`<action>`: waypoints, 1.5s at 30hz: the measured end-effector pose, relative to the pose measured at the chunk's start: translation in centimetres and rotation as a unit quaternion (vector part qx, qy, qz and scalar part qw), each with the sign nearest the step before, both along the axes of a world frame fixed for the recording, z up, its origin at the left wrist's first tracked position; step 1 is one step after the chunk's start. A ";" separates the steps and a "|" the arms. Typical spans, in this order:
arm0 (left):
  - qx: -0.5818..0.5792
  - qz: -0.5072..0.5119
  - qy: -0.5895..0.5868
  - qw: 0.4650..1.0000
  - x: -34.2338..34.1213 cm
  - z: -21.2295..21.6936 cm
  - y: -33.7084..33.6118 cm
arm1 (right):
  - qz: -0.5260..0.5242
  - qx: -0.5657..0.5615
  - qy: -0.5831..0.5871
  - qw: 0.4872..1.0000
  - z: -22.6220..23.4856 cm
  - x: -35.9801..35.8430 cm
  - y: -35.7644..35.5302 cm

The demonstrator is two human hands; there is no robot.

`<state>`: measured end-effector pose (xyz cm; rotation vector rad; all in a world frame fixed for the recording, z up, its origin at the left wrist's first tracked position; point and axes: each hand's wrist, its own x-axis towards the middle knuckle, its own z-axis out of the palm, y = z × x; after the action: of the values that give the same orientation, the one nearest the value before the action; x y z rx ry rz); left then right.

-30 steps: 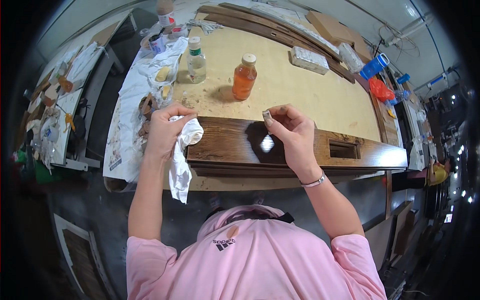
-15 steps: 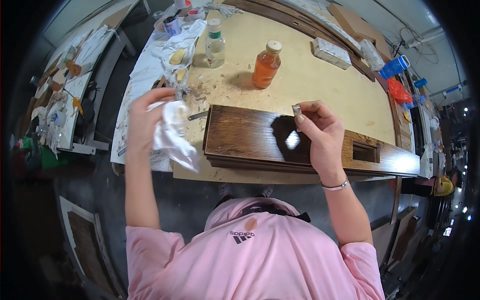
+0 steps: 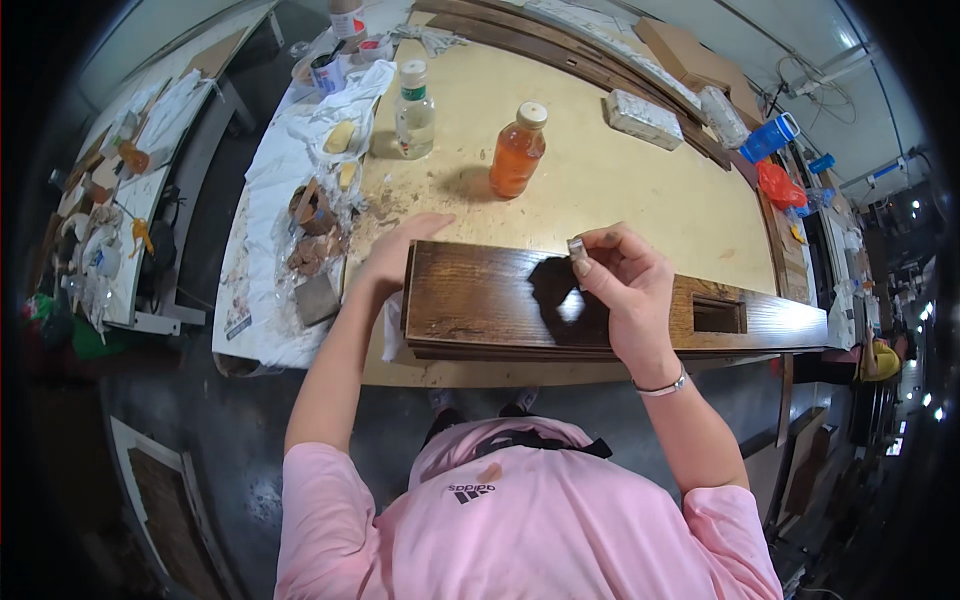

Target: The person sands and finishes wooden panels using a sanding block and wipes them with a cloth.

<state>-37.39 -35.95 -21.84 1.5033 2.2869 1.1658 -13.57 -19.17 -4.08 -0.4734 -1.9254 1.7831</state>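
Observation:
My right hand is raised over a dark brown wooden board, pinching a small silvery-grey piece between thumb and fingers. I cannot make out what kind of piece it is. At the board's left end, my left hand reaches down to the tabletop with its fingers stretched out, partly hidden past the board's far corner. A bit of white cloth shows between my left forearm and the board end. The glossy board lies on other boards and has a rectangular cutout toward its right end.
An orange-filled bottle and a clear bottle stand on the yellowish table. Left lie white sheeting, brown lumps in plastic and a grey block. A wrapped block and long brown strips lie behind.
My left hand has moved right and down to the board's left end; the white cloth it held is now mostly hidden. My right hand still pinches the small piece above the board.

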 end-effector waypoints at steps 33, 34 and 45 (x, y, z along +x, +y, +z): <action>-0.243 -0.407 0.182 0.861 9.6 9.1 29.1 | -0.190 -0.040 0.081 0.978 0.6 8.7 8.7; -0.257 -0.418 0.196 0.849 11.0 7.9 30.2 | -0.196 -0.141 0.098 0.966 0.1 9.0 9.0; -0.281 -0.439 0.259 0.813 14.6 4.7 32.2 | -0.151 -0.041 0.084 0.984 -0.9 9.1 9.5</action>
<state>-22.74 -3.72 -17.14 2.3250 1.5053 -0.1817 -4.51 -9.67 -4.95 -0.5888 -1.5781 1.6509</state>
